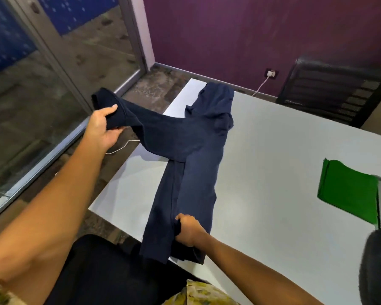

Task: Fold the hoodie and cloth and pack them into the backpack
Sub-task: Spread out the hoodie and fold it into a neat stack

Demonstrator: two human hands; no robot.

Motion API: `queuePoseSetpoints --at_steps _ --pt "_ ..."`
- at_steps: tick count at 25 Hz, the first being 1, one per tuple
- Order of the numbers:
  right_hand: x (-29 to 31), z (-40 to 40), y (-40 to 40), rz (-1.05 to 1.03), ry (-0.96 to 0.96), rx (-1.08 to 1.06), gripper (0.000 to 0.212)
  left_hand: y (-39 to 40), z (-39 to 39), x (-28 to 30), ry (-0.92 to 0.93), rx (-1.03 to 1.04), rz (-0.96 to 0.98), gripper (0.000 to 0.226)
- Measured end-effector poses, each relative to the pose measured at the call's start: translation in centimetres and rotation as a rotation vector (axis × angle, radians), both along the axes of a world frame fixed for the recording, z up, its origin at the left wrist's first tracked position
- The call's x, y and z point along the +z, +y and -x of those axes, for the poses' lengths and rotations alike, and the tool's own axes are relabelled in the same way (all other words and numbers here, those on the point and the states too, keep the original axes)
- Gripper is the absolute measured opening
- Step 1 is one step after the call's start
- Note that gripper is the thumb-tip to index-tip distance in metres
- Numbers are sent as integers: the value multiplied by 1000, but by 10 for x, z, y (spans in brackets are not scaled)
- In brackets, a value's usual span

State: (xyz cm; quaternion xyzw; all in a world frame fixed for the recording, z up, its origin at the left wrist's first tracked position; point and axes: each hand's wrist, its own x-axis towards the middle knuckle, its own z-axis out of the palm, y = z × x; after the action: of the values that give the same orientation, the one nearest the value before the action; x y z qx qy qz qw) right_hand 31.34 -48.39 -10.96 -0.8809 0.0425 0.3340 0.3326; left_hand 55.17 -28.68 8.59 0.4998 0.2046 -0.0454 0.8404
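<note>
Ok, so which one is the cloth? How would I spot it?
Start at the big white table. A long navy hoodie lies down its left part, with the left hand lifting one sleeve. Look far right instead, near the table's edge: the cloth is the flat, bright green rectangle, the only green thing there, and no hand touches it.

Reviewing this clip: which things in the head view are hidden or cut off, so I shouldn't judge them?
- Backpack: only a dark rounded shape at the right edge, cut off; identity unsure.
- Green cloth: its right end is cut by the frame edge and a grey object.
- Hoodie: its hem hangs over the table's near edge, partly behind the right hand.
- Left hand: the sleeve hides its fingers.
</note>
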Motion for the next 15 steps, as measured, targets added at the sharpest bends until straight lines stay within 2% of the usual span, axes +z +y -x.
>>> queuePoseSetpoints --at_steps 3,5,7,9,12,13,15 --pt "4 -8 8 -36 7 -30 29 5 1 6 -35 14 -2 50" --pt "8 -10 17 -153 -32 -151 34 3 1 14 -87 -22 -15 55" --pt "11 -9 27 -287 -101 -305 44 -5 2 24 -161 -79 -35 46" --pt "9 -6 34 -328 -116 -293 59 -16 9 31 -230 -152 -65 35" --pt "-5 4 32 -279 70 -123 102 -29 24 29 -256 -216 -142 32" --pt "-8 6 26 -318 149 -110 104 -29 29 24 -245 -231 -182 32" --pt "-6 4 12 -499 287 -180 81 -28 37 11 -175 -232 -255 37"
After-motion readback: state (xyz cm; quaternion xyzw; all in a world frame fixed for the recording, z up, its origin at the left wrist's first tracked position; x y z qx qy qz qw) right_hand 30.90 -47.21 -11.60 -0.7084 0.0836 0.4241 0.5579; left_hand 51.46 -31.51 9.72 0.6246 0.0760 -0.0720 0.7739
